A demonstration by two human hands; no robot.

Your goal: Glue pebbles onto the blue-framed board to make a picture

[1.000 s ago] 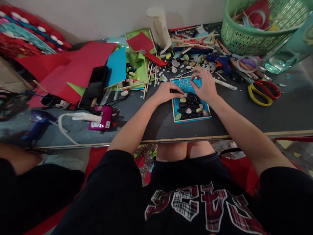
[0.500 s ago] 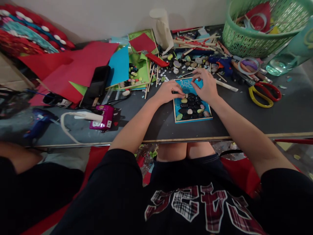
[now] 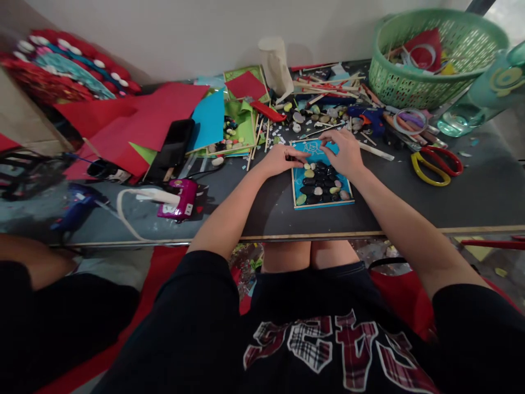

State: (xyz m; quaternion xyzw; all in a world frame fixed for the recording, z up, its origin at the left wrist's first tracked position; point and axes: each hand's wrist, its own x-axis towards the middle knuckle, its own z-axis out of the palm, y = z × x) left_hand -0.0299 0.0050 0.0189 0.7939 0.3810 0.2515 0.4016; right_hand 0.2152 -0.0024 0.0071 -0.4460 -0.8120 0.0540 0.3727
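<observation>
A small blue panel (image 3: 298, 176) with a thin wooden-stick border lies on the table in front of me. Rows of black pebbles (image 3: 310, 181) cover its lower part, with pale, green and pinkish ones among them. White line drawing shows on its upper part. At the panel's upper left edge, my left hand (image 3: 283, 160) has its thumb and fingertips a little apart, close beside a pale pebble (image 3: 313, 166). Over the upper right, my right hand (image 3: 343, 153) curves above the drawing, a small gap between thumb and forefinger. Nothing is visible in either hand.
Scissors (image 3: 437, 165), a blue glue gun (image 3: 367, 119), a bottle (image 3: 471, 112) and a green basket (image 3: 422, 90) are on the right. Leftward are a phone (image 3: 178, 141), a purple power adapter (image 3: 179, 200), red paper (image 3: 164, 109) and another glue gun (image 3: 77, 205). A person's arm (image 3: 36, 260) is at far left.
My left fingertips have drawn back slightly from the pale pebble, leaving it in plainer sight. My right hand stays over the upper right of the panel. The view has shifted a little.
</observation>
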